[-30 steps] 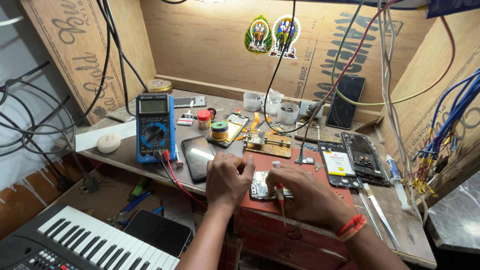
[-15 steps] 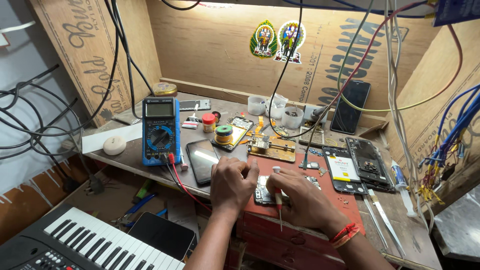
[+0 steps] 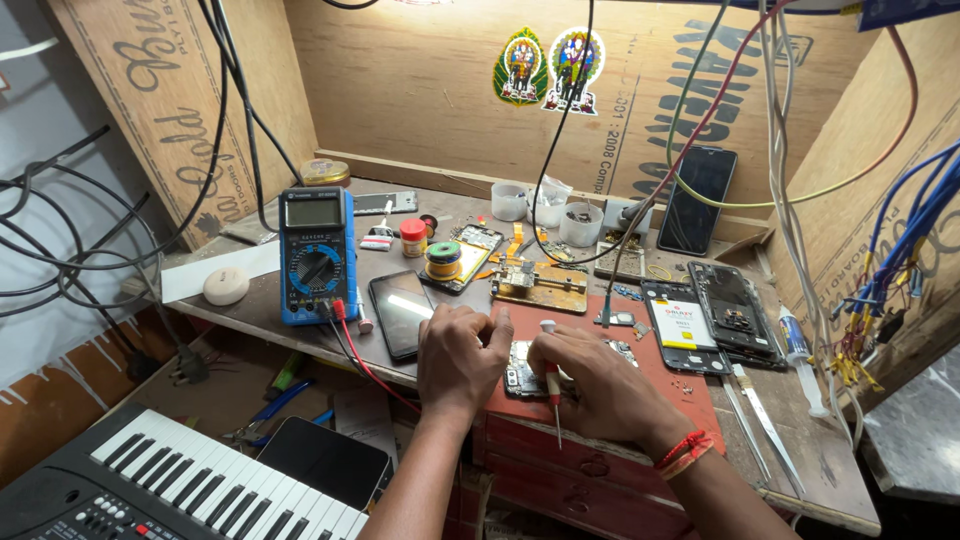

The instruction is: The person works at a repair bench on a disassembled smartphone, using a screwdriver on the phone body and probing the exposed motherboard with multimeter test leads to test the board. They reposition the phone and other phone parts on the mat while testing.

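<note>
Right hand: the right hand (image 3: pixel 600 385) is closed around a small screwdriver (image 3: pixel 551 385), its white cap sticking up above the fingers and its thin shaft pointing down toward the near edge of the counter.
Left hand: the left hand (image 3: pixel 458 360) lies palm down with fingers curled, pressing on the left side of a phone circuit board (image 3: pixel 522 368); it grips nothing else.
Circuit board: it sits between the two hands on a red mat (image 3: pixel 600 318), near the front edge of the counter (image 3: pixel 800 470).
Just left of the hands: a dark phone (image 3: pixel 400 312) lies flat, touching the mat's left edge.
Further left: a blue multimeter (image 3: pixel 315 255) stands tilted, red and black leads running from its base past the left wrist.
Behind the hands: a wooden board holder (image 3: pixel 538 285) and a spool of solder wire (image 3: pixel 442 258).
Right of the hands: two opened phone bodies (image 3: pixel 705 320), then tweezers (image 3: pixel 755 415) and a syringe-like tube (image 3: pixel 800 355).
Near left, below the counter: a keyboard instrument (image 3: pixel 190 480).
</note>
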The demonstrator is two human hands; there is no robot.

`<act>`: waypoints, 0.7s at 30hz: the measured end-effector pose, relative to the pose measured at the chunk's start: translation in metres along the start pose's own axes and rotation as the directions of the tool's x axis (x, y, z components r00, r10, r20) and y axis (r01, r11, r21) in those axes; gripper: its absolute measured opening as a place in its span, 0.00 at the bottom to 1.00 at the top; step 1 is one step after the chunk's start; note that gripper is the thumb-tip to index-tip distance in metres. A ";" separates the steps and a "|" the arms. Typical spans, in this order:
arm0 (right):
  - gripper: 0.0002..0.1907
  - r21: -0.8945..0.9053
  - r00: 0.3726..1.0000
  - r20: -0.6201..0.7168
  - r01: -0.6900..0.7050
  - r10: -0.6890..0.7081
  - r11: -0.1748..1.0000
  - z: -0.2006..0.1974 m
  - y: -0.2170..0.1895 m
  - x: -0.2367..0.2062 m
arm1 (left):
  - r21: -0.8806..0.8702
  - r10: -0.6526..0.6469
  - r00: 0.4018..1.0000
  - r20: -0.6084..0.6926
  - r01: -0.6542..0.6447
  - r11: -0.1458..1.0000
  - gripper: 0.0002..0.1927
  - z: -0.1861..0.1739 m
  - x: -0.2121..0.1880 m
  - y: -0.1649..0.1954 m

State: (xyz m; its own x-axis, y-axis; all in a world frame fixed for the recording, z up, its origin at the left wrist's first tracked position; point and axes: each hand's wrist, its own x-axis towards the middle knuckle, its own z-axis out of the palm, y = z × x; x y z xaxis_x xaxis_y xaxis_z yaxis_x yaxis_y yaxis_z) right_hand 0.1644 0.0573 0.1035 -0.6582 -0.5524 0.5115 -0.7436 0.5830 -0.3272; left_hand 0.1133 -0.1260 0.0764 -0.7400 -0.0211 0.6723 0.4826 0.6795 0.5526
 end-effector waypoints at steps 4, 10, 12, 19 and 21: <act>0.16 -0.023 0.999 -0.007 -0.031 0.031 0.999 0.003 0.000 0.001 | -0.010 -0.011 1.000 0.005 0.011 1.000 0.21 -0.001 0.002 -0.001; 0.15 -0.036 0.999 -0.003 -0.051 0.051 0.998 0.005 0.002 0.000 | 0.000 -0.027 0.999 0.026 0.027 1.000 0.22 -0.002 0.002 -0.002; 0.16 -0.042 0.999 -0.001 -0.049 0.049 0.998 0.005 0.002 0.000 | -0.001 -0.017 1.000 0.013 0.017 1.000 0.22 -0.002 0.002 -0.001; 0.19 -0.018 0.999 -0.020 -0.040 0.039 0.999 0.005 0.001 0.000 | -0.003 -0.007 1.000 -0.004 0.007 1.000 0.23 -0.001 0.001 -0.003; 0.18 -0.014 0.999 -0.024 -0.032 0.032 0.999 0.005 0.000 0.000 | 0.008 -0.022 1.000 0.019 0.022 1.000 0.23 -0.001 0.001 -0.003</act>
State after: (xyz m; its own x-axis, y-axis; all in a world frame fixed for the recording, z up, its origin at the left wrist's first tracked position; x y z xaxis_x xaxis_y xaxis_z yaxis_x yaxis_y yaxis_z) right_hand 0.1637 0.0546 0.0996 -0.6783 -0.5191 0.5200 -0.7206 0.6085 -0.3325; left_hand 0.1117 -0.1287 0.0762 -0.7591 -0.0222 0.6506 0.4627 0.6846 0.5632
